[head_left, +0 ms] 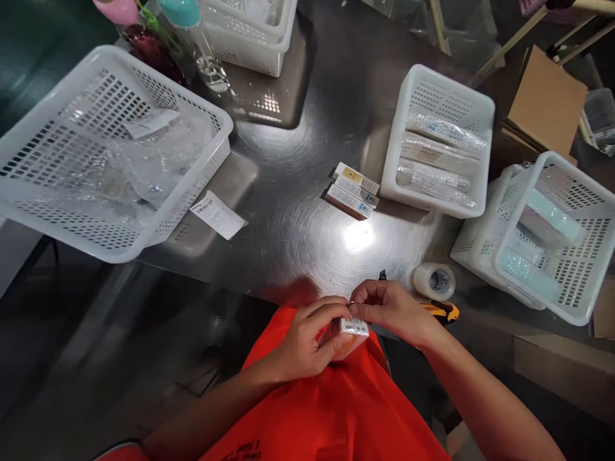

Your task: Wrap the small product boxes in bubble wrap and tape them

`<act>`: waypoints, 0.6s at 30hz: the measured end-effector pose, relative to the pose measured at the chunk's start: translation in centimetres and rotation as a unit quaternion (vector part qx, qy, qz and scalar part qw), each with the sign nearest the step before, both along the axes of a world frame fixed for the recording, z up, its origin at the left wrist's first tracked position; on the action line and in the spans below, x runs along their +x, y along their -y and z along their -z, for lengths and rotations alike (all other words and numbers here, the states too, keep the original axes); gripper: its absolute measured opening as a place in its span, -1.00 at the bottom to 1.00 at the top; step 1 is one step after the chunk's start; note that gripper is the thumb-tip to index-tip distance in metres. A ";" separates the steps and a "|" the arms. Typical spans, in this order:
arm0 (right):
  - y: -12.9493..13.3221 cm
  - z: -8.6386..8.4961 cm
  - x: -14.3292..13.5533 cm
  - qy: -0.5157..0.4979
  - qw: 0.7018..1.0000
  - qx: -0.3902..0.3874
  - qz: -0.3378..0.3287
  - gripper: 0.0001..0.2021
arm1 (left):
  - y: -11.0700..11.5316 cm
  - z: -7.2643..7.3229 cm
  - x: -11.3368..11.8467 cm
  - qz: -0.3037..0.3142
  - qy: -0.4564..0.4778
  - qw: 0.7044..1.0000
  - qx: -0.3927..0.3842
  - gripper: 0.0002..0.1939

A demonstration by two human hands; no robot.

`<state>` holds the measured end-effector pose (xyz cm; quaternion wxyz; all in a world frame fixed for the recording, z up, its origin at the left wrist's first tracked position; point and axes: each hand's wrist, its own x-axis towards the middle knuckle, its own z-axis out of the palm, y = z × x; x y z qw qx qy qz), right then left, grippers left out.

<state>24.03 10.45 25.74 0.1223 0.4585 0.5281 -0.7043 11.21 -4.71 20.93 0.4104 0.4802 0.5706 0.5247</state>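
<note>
My left hand (310, 339) is wrapped round a small white and orange box (353, 328) just past the table's front edge, over my red apron. The fingertips of my right hand (384, 307) are pinched together at the box's far top edge; what lies between them is too small to make out. Farther up on the metal table, several slim boxes (353, 191) lie side by side. A yellow cutter (446, 312) and a roll of clear tape (435, 282) are right of my right hand.
On the left, a large white basket (185, 221) holds clear plastic bags, with a paper slip (218, 214) beside it. To the right are a white basket (406, 96) of bubble-wrapped packs and another basket (500, 256). Bottles (206, 61) stand at the upper left.
</note>
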 end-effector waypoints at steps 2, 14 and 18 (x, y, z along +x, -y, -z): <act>0.2 0.2 0.2 0.004 1.000 -0.012 0.006 -0.61 | 0.0 -0.1 0.0 -0.005 -0.001 1.000 0.007 -0.82; 0.7 0.3 0.9 -0.021 1.000 -0.010 0.018 -0.59 | 0.8 0.5 1.4 -0.035 0.115 0.991 -0.065 -0.66; 0.5 0.1 0.9 -0.018 1.000 0.005 -0.004 -0.56 | 0.8 0.3 1.6 -0.023 0.094 0.994 -0.052 -0.67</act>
